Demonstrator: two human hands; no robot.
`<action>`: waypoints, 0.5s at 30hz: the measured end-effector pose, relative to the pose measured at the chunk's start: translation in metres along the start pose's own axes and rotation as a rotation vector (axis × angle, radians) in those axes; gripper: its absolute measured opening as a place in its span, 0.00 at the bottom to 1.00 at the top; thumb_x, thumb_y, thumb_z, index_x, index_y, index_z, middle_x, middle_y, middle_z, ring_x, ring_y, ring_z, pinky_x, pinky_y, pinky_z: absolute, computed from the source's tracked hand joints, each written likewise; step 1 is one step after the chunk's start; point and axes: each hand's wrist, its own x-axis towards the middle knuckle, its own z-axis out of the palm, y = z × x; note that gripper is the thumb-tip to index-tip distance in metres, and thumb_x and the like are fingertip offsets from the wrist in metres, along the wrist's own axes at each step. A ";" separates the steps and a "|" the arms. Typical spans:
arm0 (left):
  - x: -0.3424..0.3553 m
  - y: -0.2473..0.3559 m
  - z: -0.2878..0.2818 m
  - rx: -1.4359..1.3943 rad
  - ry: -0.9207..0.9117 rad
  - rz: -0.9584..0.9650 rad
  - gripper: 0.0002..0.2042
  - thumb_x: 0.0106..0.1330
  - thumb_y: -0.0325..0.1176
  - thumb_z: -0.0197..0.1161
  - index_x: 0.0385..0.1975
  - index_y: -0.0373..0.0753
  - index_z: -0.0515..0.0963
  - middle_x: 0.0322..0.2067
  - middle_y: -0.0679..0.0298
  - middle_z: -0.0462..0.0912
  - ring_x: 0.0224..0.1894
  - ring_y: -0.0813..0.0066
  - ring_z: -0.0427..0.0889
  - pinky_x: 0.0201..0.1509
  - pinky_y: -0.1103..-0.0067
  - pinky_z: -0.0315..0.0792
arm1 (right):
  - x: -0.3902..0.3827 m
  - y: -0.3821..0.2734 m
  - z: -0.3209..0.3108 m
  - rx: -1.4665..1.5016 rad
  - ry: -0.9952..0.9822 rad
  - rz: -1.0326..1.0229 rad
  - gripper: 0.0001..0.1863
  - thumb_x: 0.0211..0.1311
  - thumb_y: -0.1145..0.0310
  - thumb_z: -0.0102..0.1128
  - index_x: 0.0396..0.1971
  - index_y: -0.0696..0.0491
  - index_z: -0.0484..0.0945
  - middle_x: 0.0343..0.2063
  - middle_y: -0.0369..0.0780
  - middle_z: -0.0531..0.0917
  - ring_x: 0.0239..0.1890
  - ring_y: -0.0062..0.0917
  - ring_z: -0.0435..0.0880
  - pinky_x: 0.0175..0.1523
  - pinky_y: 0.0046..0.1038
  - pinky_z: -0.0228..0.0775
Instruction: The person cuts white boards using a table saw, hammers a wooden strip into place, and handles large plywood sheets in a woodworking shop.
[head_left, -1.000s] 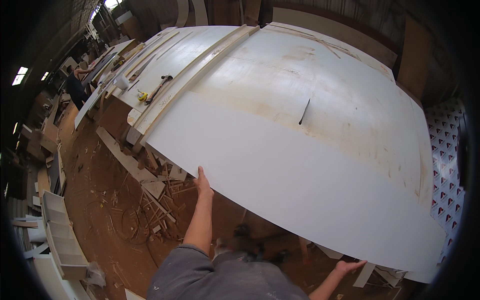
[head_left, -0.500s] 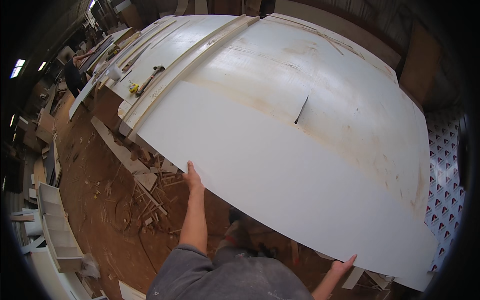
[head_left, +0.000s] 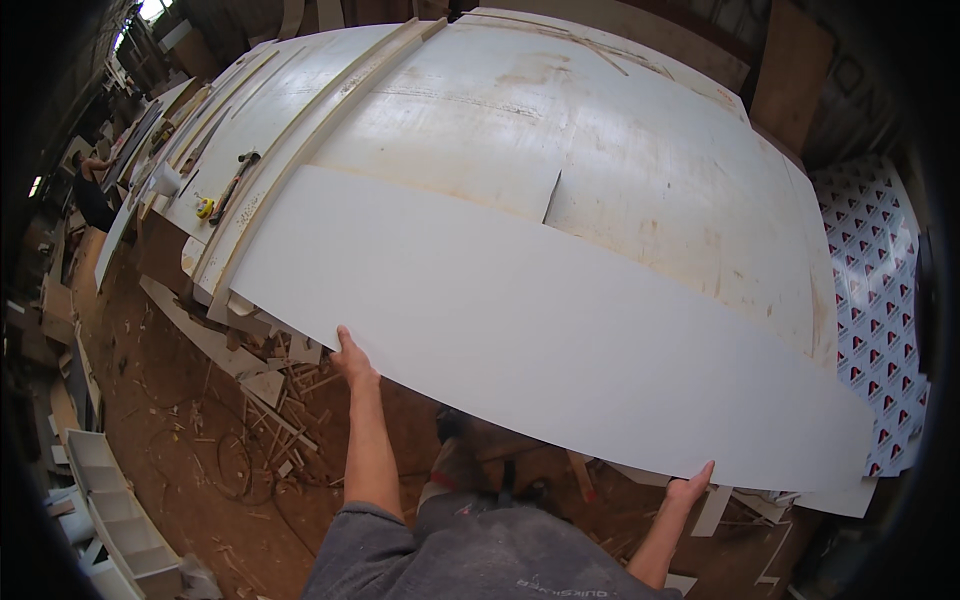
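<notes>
My left hand (head_left: 350, 355) grips the near edge of a long white sheet (head_left: 560, 340), thumb on top. At the same edge, further right, my right hand (head_left: 690, 482) holds it, fingers curled under. The sheet lies over part of a larger scuffed white work surface (head_left: 650, 130). A slim dark strip (head_left: 553, 195), too unclear to identify, sits at the sheet's far edge. Left of the sheet run long raised wooden battens (head_left: 330, 120), with a hammer-like tool (head_left: 238, 180) and a yellow tape measure (head_left: 205, 208) beside them.
Offcuts (head_left: 290, 400) and a hose (head_left: 235, 470) litter the brown floor. A white compartmented unit (head_left: 115, 500) stands lower left. Patterned film-covered board (head_left: 870, 300) is at right. Another person (head_left: 92, 190) works at the far left bench with more boards.
The white sheet has slid toward the far side, up to the dark strip, with both hands still on its edge. The head view has shifted.
</notes>
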 end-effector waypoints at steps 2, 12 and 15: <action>-0.003 0.000 0.006 -0.031 0.005 -0.012 0.32 0.68 0.47 0.58 0.56 0.22 0.57 0.54 0.44 0.69 0.52 0.57 0.77 0.51 0.67 0.78 | 0.004 -0.001 0.003 -0.005 0.024 -0.004 0.27 0.73 0.55 0.42 0.62 0.60 0.63 0.61 0.43 0.69 0.61 0.36 0.69 0.66 0.36 0.61; -0.012 0.016 0.025 0.113 0.096 0.000 0.34 0.66 0.50 0.59 0.55 0.22 0.59 0.54 0.43 0.69 0.53 0.55 0.76 0.53 0.67 0.76 | 0.021 0.006 -0.003 -0.196 -0.009 -0.020 0.29 0.70 0.53 0.48 0.62 0.59 0.63 0.59 0.43 0.71 0.58 0.36 0.72 0.64 0.37 0.64; -0.013 0.025 0.023 0.226 0.202 -0.015 0.34 0.65 0.51 0.59 0.52 0.20 0.64 0.53 0.44 0.72 0.52 0.56 0.76 0.56 0.68 0.73 | -0.005 0.010 -0.003 -0.608 0.110 -0.226 0.32 0.69 0.52 0.50 0.63 0.58 0.61 0.61 0.45 0.68 0.59 0.40 0.70 0.64 0.39 0.62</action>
